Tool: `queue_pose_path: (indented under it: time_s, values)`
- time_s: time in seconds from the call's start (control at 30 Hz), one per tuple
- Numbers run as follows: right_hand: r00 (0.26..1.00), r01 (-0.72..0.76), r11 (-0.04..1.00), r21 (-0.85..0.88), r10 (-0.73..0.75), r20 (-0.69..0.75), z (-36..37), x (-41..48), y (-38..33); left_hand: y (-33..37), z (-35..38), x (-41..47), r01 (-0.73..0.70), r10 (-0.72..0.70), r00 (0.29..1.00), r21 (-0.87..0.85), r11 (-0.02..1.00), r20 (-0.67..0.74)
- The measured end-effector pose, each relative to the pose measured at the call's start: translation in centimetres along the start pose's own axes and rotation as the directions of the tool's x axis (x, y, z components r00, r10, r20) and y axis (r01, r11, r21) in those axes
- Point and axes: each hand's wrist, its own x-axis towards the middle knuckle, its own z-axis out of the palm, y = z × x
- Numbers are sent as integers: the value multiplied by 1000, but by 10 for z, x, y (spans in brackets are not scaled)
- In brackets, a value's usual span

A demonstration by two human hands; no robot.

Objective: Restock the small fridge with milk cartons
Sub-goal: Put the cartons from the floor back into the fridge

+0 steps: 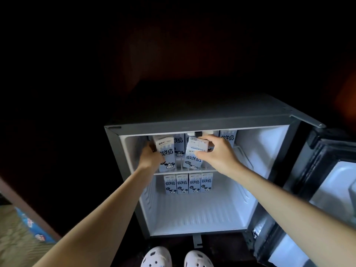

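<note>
Dark room, lit fridge point(269, 151) | left hand point(151, 157) grips carton point(165, 153) at upper shelf's left edge | right hand point(219, 157) clasps tilted carton point(194, 155) mid-shelf | risk: tilted carton could topple neighbours

Four milk cartons point(188, 183) stand in a row in the lower compartment. On the upper shelf point(185, 172) five cartons can be made out, two in front and three behind, though hands hide part of that row. Two white shoes point(177, 257) show below.
</note>
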Motion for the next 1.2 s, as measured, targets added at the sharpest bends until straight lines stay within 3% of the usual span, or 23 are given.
queue_pose_path:
  time_s: [0.23, 0.37, 0.63, 0.97, 1.2]
  values:
    - [985, -140, 974, 178, 119, 128, 26, -6, 13, -6, 23, -6, -79, 64, 974, -62, 995, -218]
    - [979, -177, 958, 227, 149, 137, 35, -6, 17, -20, 41, -6, -76, 71, 975, -17, 997, -210]
    - [954, -215, 967, 135, 179, 240, 28, 1, 30, -24, 48, 5, -32, 1, 955, -98, 995, -297]
    - [939, -269, 954, 132, 229, 255, 31, 13, 28, -34, 28, 16, -48, 48, 976, 3, 999, -211]
    - [940, -317, 937, 148, 289, 181, 46, 22, 20, -40, 23, 20, -93, 96, 981, 26, 995, -167]
